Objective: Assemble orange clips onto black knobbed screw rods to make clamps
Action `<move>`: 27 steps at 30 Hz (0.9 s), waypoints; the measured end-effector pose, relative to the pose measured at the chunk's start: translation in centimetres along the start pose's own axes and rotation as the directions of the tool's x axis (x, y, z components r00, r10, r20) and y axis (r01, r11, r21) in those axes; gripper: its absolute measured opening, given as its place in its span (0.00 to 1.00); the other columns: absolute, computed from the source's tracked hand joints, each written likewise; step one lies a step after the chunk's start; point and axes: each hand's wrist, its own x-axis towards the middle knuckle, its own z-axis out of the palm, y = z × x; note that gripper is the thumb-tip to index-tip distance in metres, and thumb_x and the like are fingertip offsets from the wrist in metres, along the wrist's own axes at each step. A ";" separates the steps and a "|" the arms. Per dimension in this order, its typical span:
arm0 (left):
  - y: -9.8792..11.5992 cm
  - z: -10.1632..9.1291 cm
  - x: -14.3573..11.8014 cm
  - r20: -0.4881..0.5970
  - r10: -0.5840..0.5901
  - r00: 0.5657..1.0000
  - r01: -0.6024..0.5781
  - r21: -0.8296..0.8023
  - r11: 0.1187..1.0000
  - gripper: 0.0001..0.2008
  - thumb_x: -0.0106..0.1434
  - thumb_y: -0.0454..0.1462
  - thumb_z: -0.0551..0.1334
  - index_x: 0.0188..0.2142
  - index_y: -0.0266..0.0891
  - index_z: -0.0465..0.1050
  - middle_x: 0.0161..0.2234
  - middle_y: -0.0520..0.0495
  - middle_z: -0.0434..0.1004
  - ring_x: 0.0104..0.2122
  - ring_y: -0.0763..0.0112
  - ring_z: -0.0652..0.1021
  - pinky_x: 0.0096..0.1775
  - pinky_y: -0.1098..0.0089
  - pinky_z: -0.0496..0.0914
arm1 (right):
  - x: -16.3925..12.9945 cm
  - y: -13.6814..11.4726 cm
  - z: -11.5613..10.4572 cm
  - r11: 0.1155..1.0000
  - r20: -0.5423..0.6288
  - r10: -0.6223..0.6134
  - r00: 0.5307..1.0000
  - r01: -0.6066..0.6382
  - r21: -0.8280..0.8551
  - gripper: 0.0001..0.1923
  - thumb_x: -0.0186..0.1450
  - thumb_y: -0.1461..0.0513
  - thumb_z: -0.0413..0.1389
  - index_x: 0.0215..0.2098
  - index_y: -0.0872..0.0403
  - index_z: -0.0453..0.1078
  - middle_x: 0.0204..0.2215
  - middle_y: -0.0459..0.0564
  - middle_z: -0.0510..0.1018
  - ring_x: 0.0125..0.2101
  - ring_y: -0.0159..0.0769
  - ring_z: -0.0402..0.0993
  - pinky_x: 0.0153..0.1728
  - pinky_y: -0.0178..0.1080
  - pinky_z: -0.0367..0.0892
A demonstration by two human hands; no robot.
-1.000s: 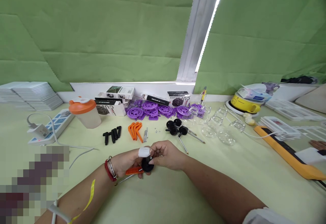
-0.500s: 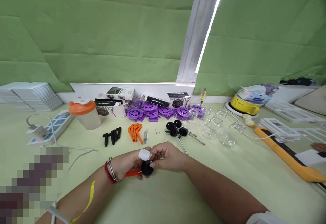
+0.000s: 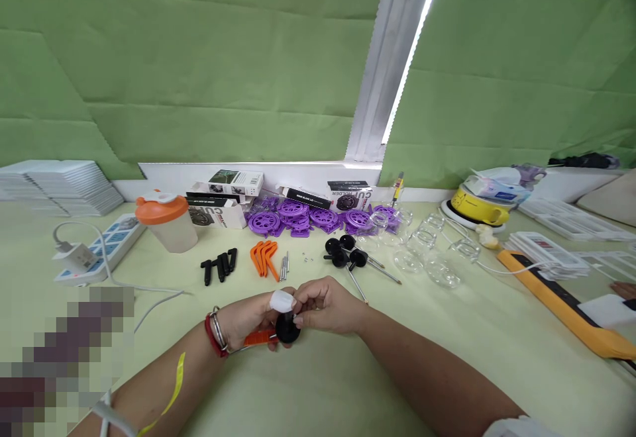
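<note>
My left hand (image 3: 251, 321), a white wrap around its thumb, grips a black round cup-shaped part (image 3: 287, 328) near the table's front middle. An orange bent piece (image 3: 258, 338) and a thin metal rod stick out to the left under the palm. My right hand (image 3: 328, 308) has thumb and fingers pinched at the right edge of the black part; a tiny shiny bit shows at the fingertips, too small to name. Beyond the hands lie orange bent pieces (image 3: 265, 258), metal bolts (image 3: 283, 267), black T-shaped pieces (image 3: 218, 266) and black cup-shaped parts on metal rods (image 3: 340, 257).
Purple spoked discs (image 3: 293, 210) and printed boxes (image 3: 218, 214) line the back wall. Clear glass-like pieces (image 3: 422, 251) stand to the right, before a yellow pot (image 3: 477, 208). Leftward are an orange-lidded shaker (image 3: 171, 225) and a power strip (image 3: 106, 248). An orange-black strip (image 3: 561, 301) lies far right.
Both hands keep nearly the same pose on the black part. The whole view has shifted very slightly; nothing was taken up or let go.
</note>
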 end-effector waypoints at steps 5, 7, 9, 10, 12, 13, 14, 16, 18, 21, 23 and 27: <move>0.0 -0.1 0.0 0.014 -0.003 1.000 0.003 -0.003 1.000 0.23 0.46 0.51 0.60 0.37 0.39 0.64 0.26 0.50 0.71 0.27 0.66 0.75 0.24 0.72 0.62 | 0.0 0.2 0.0 1.000 0.005 0.000 1.000 0.000 0.002 0.14 0.50 0.58 0.66 0.29 0.59 0.73 0.29 0.48 0.75 0.30 0.31 0.71 0.34 0.36 0.67; 0.0 -0.2 0.0 0.024 -0.003 1.000 0.003 -0.011 1.000 0.23 0.46 0.52 0.60 0.36 0.39 0.64 0.27 0.49 0.71 0.28 0.65 0.75 0.24 0.72 0.63 | 0.0 0.2 0.0 1.000 0.001 0.005 1.000 -0.005 0.003 0.14 0.50 0.57 0.66 0.30 0.59 0.73 0.28 0.48 0.75 0.29 0.30 0.71 0.34 0.36 0.68; 0.0 -0.3 0.0 0.046 0.004 0.999 -0.003 -0.015 1.000 0.22 0.46 0.52 0.61 0.34 0.40 0.63 0.28 0.49 0.71 0.29 0.65 0.75 0.25 0.72 0.63 | 0.0 0.3 0.0 1.000 -0.003 0.016 1.000 -0.016 0.019 0.15 0.50 0.57 0.66 0.30 0.59 0.73 0.27 0.47 0.75 0.28 0.30 0.71 0.33 0.36 0.68; 0.0 -0.4 0.0 0.056 0.010 0.998 -0.009 -0.018 1.000 0.22 0.47 0.52 0.61 0.33 0.40 0.63 0.29 0.49 0.71 0.29 0.66 0.75 0.25 0.71 0.63 | 0.1 0.3 0.0 0.999 -0.004 0.022 1.000 -0.021 0.034 0.14 0.50 0.57 0.66 0.30 0.59 0.73 0.27 0.47 0.75 0.27 0.30 0.71 0.33 0.36 0.68; -0.1 -0.5 0.1 0.072 0.020 0.997 -0.018 -0.028 0.999 0.21 0.48 0.53 0.60 0.33 0.40 0.62 0.30 0.48 0.71 0.29 0.66 0.75 0.25 0.71 0.64 | 0.1 0.4 0.0 0.997 -0.006 0.033 0.999 -0.033 0.066 0.14 0.50 0.58 0.66 0.30 0.59 0.73 0.26 0.47 0.75 0.26 0.29 0.71 0.32 0.36 0.68; -0.2 -0.6 0.1 0.077 0.023 0.997 -0.021 -0.034 0.999 0.21 0.48 0.53 0.60 0.33 0.40 0.62 0.31 0.48 0.71 0.29 0.66 0.75 0.25 0.71 0.64 | 0.1 0.4 0.0 0.996 -0.008 0.042 0.999 -0.041 0.078 0.14 0.50 0.58 0.66 0.30 0.59 0.73 0.26 0.47 0.75 0.26 0.29 0.71 0.31 0.36 0.68; -0.3 -0.7 0.2 0.080 0.024 0.996 -0.021 -0.037 0.999 0.21 0.49 0.53 0.60 0.33 0.40 0.62 0.31 0.48 0.71 0.29 0.66 0.75 0.25 0.71 0.64 | 0.1 0.4 0.0 0.995 -0.012 0.052 0.999 -0.051 0.087 0.15 0.50 0.58 0.67 0.30 0.59 0.73 0.25 0.47 0.75 0.25 0.29 0.71 0.31 0.36 0.68; -0.5 -0.9 0.2 0.089 0.024 0.996 -0.020 -0.040 0.999 0.21 0.50 0.54 0.59 0.33 0.40 0.63 0.31 0.48 0.71 0.29 0.66 0.74 0.26 0.70 0.65 | 0.1 0.3 0.0 0.992 -0.013 0.078 0.997 -0.076 0.103 0.16 0.49 0.58 0.67 0.31 0.60 0.73 0.24 0.47 0.75 0.25 0.29 0.71 0.31 0.36 0.68; -0.6 -1.0 0.2 0.104 0.021 0.994 -0.017 -0.043 0.999 0.22 0.50 0.55 0.59 0.34 0.40 0.64 0.31 0.47 0.72 0.30 0.65 0.74 0.27 0.70 0.65 | 0.0 0.1 0.0 0.990 -0.003 0.096 0.995 -0.095 0.109 0.17 0.48 0.58 0.68 0.32 0.60 0.73 0.24 0.47 0.75 0.25 0.30 0.71 0.31 0.36 0.67; -0.6 -1.0 0.1 0.111 0.017 0.994 -0.012 -0.041 0.999 0.23 0.50 0.55 0.59 0.35 0.40 0.65 0.30 0.46 0.73 0.30 0.64 0.75 0.28 0.69 0.66 | 0.0 0.0 0.0 0.990 0.005 0.098 0.995 -0.098 0.101 0.17 0.47 0.59 0.68 0.32 0.60 0.73 0.25 0.46 0.75 0.27 0.30 0.71 0.32 0.36 0.67; -0.5 -0.9 0.0 0.099 0.018 0.995 -0.015 -0.036 0.999 0.23 0.48 0.55 0.60 0.35 0.40 0.65 0.30 0.45 0.73 0.30 0.63 0.74 0.27 0.69 0.66 | -0.1 0.1 0.0 0.990 0.000 0.098 0.995 -0.097 0.099 0.17 0.47 0.59 0.68 0.31 0.59 0.73 0.25 0.46 0.75 0.27 0.30 0.72 0.33 0.36 0.67; -0.6 -0.9 0.1 0.084 0.026 0.996 -0.022 -0.048 0.999 0.23 0.48 0.54 0.61 0.35 0.39 0.65 0.30 0.46 0.72 0.29 0.64 0.74 0.27 0.69 0.66 | 0.0 0.2 0.0 0.989 0.008 0.097 0.995 -0.097 0.111 0.17 0.47 0.58 0.68 0.32 0.59 0.73 0.26 0.47 0.76 0.27 0.30 0.72 0.33 0.36 0.68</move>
